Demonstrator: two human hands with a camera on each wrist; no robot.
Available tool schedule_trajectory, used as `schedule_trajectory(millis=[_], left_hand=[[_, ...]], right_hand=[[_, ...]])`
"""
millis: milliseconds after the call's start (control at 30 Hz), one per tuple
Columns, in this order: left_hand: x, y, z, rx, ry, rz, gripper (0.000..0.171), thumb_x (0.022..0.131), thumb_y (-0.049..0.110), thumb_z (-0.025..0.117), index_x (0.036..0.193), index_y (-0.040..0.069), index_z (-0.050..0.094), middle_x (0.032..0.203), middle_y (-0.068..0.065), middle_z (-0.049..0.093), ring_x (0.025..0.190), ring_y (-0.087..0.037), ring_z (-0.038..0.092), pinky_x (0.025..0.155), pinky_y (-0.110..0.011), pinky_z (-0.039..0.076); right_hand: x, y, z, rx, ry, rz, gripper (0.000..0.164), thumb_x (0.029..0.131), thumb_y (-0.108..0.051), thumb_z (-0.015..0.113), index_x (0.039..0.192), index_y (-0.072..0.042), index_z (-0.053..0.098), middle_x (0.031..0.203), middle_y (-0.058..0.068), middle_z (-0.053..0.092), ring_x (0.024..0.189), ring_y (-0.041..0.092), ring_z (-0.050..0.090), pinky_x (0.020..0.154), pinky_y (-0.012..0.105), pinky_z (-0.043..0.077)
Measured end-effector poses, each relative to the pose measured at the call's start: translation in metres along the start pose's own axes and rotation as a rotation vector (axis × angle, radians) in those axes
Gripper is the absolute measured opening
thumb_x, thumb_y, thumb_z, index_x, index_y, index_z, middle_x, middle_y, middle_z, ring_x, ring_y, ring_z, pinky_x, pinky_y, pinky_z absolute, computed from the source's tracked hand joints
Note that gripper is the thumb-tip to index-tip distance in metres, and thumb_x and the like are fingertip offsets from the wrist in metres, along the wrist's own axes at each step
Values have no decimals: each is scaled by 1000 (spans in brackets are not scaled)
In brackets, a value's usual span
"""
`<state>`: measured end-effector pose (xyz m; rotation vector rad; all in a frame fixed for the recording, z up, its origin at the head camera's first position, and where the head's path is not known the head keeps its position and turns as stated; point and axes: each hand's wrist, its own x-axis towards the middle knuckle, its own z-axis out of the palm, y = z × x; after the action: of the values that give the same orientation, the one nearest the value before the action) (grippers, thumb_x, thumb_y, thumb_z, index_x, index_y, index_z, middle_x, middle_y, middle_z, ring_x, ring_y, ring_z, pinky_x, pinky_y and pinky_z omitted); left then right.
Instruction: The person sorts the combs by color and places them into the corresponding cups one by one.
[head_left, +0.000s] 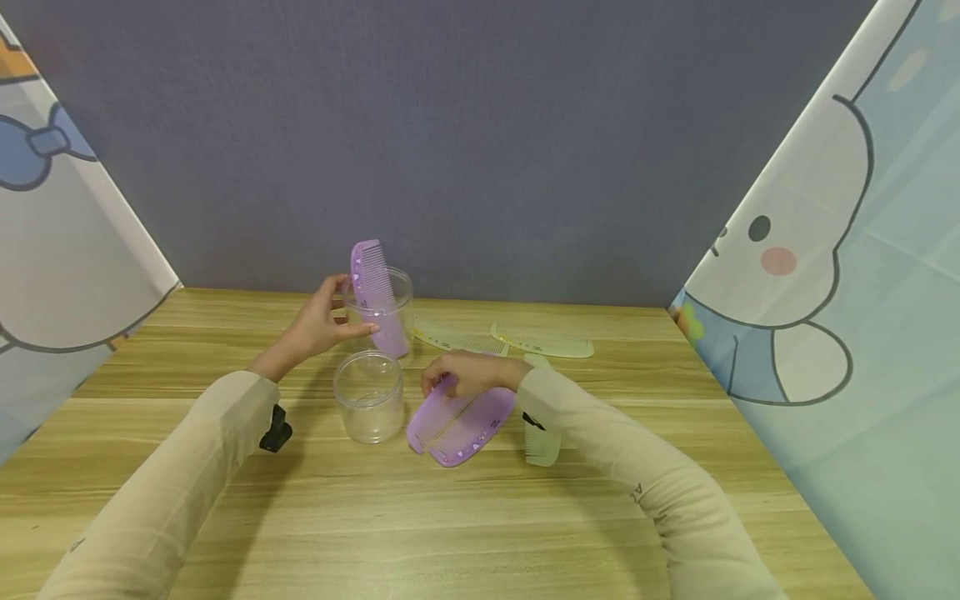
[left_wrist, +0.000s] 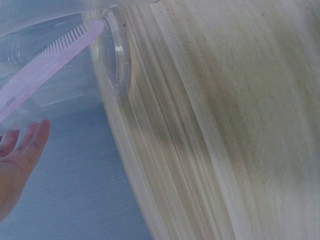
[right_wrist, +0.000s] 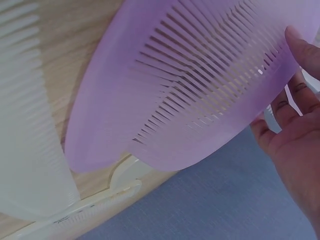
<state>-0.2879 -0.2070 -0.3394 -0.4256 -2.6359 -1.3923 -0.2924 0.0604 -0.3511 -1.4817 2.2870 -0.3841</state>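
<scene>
The far tub may tip, I think, because the tall purple comb leans inside it and pokes up over the rim. If the left grip lets go or bumps it, the far tub could knock into the near tub, which no hand holds. The left grip is behind and left of the near tub, wrapped round the far tub with its thumb in front.

To the right of the near tub, the right grip pinches the left purple comb by its back. The right purple comb overlaps it, teeth to teeth. Their teeth might catch, so a quick pull could drag both or make one slip. I cannot tell if the right grip holds both. Swinging left, these combs could also hit the near tub.

Both tubs are round and see-through. The far tub stands just behind the near tub; I cannot tell if they touch. It has the one tall purple comb in it. No comb shows inside the near tub. Three pale green combs lie on the worktop, farther right of the near tub and behind it, too.
</scene>
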Motion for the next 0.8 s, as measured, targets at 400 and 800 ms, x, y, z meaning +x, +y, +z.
schedule_trajectory(millis=[400, 800], left_hand=[[0, 1, 0, -2, -3, 4, 95, 72, 27, 78, 140, -3, 17, 140, -28, 29, 123, -49, 37, 96, -54, 44], [-1, 2, -1, 11, -7, -11, 97, 72, 29, 78, 140, -2, 16, 140, -27, 28, 123, -49, 37, 97, -53, 44]], right_hand=[[-2, 2, -7, 69, -41, -37, 21, 80, 10, 58, 88, -9, 61, 85, -3, 57, 82, 6, 48, 75, 15, 44], [-9, 0, -19, 122, 18, -25, 17, 82, 6, 60, 90, -9, 60, 87, 0, 60, 85, 9, 51, 81, 18, 48]])
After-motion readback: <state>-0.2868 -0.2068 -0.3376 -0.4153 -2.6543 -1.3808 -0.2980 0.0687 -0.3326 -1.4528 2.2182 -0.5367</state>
